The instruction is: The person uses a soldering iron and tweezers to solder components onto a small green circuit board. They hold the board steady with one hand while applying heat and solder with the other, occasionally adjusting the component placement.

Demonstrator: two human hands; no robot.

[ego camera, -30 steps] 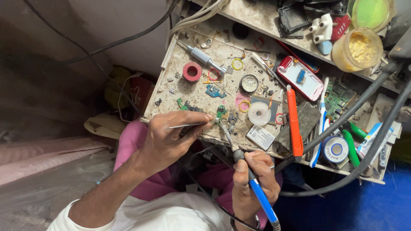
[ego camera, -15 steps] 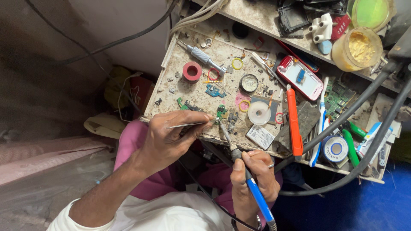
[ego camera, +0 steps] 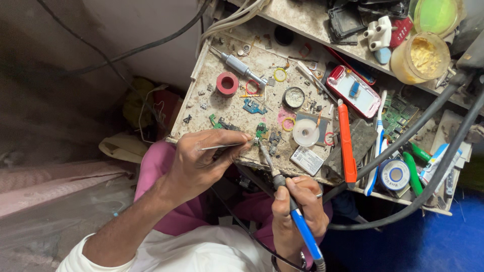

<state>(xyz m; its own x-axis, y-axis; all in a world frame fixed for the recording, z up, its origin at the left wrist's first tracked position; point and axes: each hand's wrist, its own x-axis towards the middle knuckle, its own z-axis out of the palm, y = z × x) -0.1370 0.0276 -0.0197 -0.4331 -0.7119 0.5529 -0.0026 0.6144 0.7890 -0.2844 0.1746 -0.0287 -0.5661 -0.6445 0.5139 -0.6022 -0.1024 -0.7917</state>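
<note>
My left hand (ego camera: 201, 161) pinches thin metal tweezers (ego camera: 222, 146) whose tips reach a small green circuit board (ego camera: 260, 130) near the front edge of the dirty workbench (ego camera: 222, 113). My right hand (ego camera: 297, 206) grips a blue-handled soldering iron (ego camera: 295, 216); its metal tip points up and left to the same small board. Both hands hover just over the bench's front edge, above my pink-clad lap.
The bench holds a red tape roll (ego camera: 227, 83), a small screwdriver (ego camera: 241, 67), a round tin (ego camera: 294, 97), a white disc (ego camera: 306, 132), an orange-handled tool (ego camera: 346, 142), a phone in a red case (ego camera: 353, 90), a solder spool (ego camera: 395, 175), a yellow jar (ego camera: 421, 58). Thick black cables (ego camera: 403, 146) cross at right.
The soldering iron tip and my right hand have edged slightly up toward the small board. My left hand with the tweezers stays in place.
</note>
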